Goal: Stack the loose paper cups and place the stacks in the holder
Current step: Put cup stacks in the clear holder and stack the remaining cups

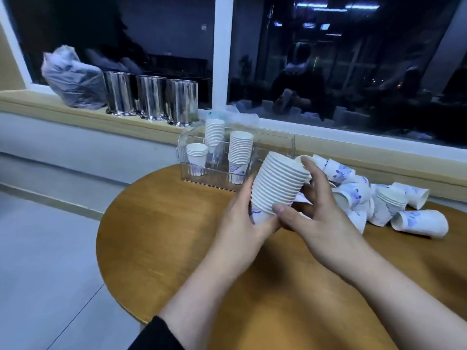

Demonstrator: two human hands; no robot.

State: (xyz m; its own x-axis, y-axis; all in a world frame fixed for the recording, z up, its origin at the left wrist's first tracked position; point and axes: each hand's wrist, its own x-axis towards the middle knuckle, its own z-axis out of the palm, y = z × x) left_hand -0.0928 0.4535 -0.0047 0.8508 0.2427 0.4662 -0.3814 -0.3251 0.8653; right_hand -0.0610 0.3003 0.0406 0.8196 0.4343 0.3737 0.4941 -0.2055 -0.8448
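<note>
Cup stack point(278, 184) between fingers point(307, 165): white ribbed rims, blue print on bottom cup by thumb. Loose cups point(384, 198) beyond fingertips: white, blue blotchy pattern. Holder point(187, 137) clear acrylic; stacks inside point(240, 150) white, blue print low. Table point(164, 248) amber-brown woodgrain. Canisters point(151, 97) mirror silver. Sleeve point(156, 337) black. Window frame point(222, 51) white.

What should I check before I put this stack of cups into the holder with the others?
1. Stack gripped by both left hand and right hand: ok.
2. Cups nested evenly, rims aligned: ok.
3. Free slot in the holder right of its three stacks: ok.
4. Slot fits this stack's height: cannot tell.
5. Loose cups left on the table: not ok, many remain.
</note>
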